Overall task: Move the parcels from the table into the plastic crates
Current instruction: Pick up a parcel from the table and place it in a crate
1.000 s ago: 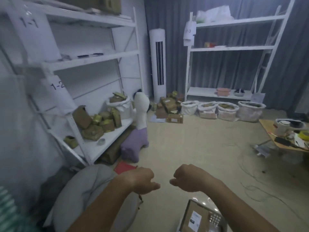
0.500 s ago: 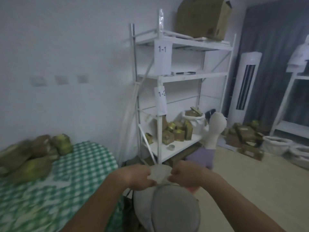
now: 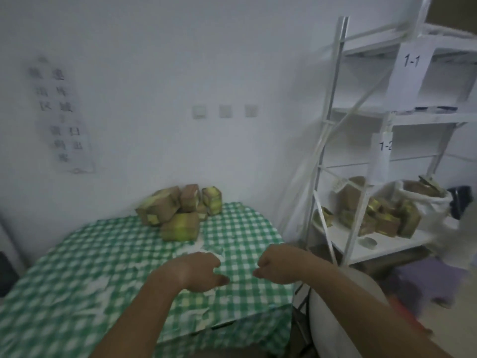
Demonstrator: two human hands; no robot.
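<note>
View has swung left compared to half a second ago: the table with the green checked cloth [image 3: 108, 257] was just a sliver at the left edge, now it fills most of the lower frame, and the white shelving unit [image 3: 333, 140] has slid over to the right side. The pile of parcels [image 3: 180, 211], blurry before, now reads as brown boxes wrapped in yellowish tape, stacked at the far edge of the table against the wall.

Both hands float over the near part of the cloth, well short of the pile. The left hand [image 3: 198, 271] and right hand [image 3: 277, 266] are both curled into loose fists with nothing in them, a small gap between the two, same pose as earlier.

Hard to make out: the wall notice [image 3: 63, 117] has characters too smeared to read. More taped boxes [image 3: 382, 215] sit on the lower shelf, partly behind the uprights. A white sack [image 3: 428, 200] there is blurry, and the right edge is all motion smear. No crates visible from here.
</note>
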